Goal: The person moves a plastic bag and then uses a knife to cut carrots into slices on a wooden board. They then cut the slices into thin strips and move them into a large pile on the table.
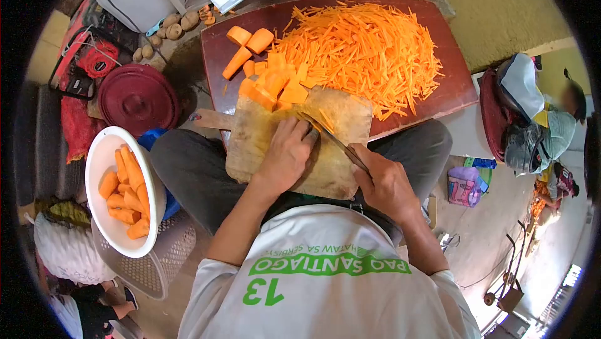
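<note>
A worn wooden cutting board (256, 145) lies across the near edge of the dark red table (451, 51). My left hand (289, 154) rests on the board with its fingers curled down over carrot slices, which they partly hide. My right hand (385, 182) is wrapped round the handle of a knife (341, 145), whose blade reaches up and left to the fingertips of my left hand. Cut carrot strips (325, 120) lie beside the blade. Beyond the board are flat carrot slices (272, 82), a big heap of carrot sticks (369, 51) and several carrot chunks (260, 40).
A white basin (97, 214) of peeled carrots stands at the left, by a red lidded bucket (138, 104). Brown tubers (189, 20) lie behind. At the right are a purple bag (464, 187), a hand truck (508, 276) and other people (563, 113).
</note>
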`<action>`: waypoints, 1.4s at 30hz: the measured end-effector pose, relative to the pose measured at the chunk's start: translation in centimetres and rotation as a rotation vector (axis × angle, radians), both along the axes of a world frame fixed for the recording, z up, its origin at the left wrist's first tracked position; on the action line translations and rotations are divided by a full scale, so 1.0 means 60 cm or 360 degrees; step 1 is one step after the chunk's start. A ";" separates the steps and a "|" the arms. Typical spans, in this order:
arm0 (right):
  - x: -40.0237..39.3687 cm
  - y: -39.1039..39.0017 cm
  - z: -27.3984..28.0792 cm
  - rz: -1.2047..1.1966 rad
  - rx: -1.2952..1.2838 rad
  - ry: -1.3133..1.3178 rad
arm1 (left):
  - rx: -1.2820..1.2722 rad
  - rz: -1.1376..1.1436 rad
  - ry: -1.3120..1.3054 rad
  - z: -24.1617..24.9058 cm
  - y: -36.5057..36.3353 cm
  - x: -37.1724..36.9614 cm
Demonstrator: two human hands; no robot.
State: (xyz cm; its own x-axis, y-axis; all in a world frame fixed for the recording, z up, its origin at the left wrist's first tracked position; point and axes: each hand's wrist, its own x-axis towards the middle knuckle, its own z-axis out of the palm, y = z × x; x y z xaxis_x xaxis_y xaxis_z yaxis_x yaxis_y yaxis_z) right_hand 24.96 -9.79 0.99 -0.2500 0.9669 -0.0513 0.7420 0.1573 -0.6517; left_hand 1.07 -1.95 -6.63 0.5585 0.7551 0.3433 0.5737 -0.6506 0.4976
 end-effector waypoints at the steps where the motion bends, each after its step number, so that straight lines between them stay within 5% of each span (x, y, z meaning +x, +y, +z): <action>1: 0.001 -0.002 0.001 -0.0004 0.0037 0.0040 | 0.0003 0.0002 0.0001 -0.001 0.001 0.000; 14: -0.002 0.005 0.007 0.0033 -0.0056 -0.0098 | 0.0029 -0.0020 0.0055 -0.007 -0.001 -0.004; 30: -0.001 -0.013 0.011 -0.0172 -0.0150 0.0378 | 0.0186 0.0129 -0.0235 -0.013 0.012 -0.017; 42: 0.068 0.038 -0.004 -0.0183 0.0137 0.0034 | 0.0262 0.0149 -0.0309 -0.024 0.022 -0.016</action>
